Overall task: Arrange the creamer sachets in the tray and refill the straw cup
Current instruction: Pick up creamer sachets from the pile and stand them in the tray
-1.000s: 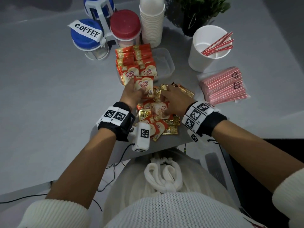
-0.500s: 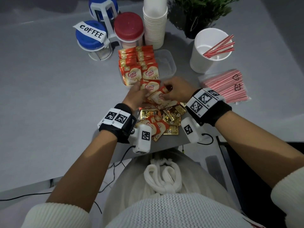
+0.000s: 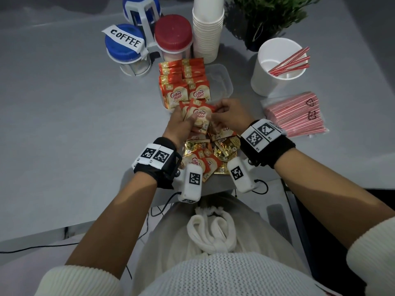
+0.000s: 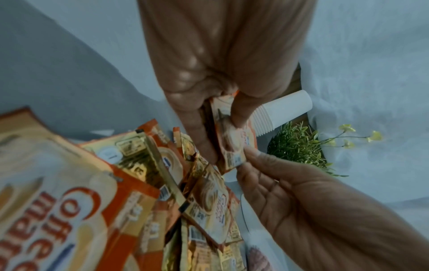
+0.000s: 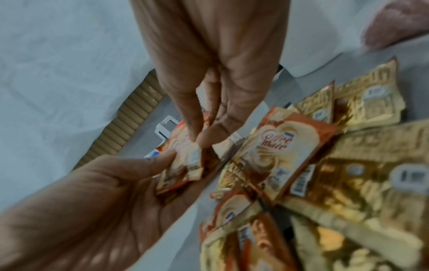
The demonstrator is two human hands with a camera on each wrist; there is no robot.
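Note:
My left hand (image 3: 189, 121) grips a small stack of orange Coffee mate sachets (image 3: 198, 116), held upright just in front of the clear tray (image 3: 224, 82). My right hand (image 3: 221, 111) pinches the stack's right edge; in the right wrist view its thumb and forefinger (image 5: 199, 139) meet on a sachet (image 5: 183, 157). Two rows of sachets (image 3: 186, 84) stand in the tray's left part. Loose sachets (image 3: 205, 157) lie in a pile under my wrists. The white straw cup (image 3: 275, 82) holds a few red straws (image 3: 288, 64). A wrapped pack of straws (image 3: 297, 116) lies right of my hands.
At the back stand a rack of jars with blue (image 3: 123, 47) and red (image 3: 173, 33) lids, a stack of paper cups (image 3: 208, 30) and a potted plant (image 3: 267, 16). The table's front edge (image 3: 215, 189) runs just behind my wrists.
Both hands have risen from the loose pile and moved toward the tray. The right hand has brought a sachet up against the stack in the left hand.

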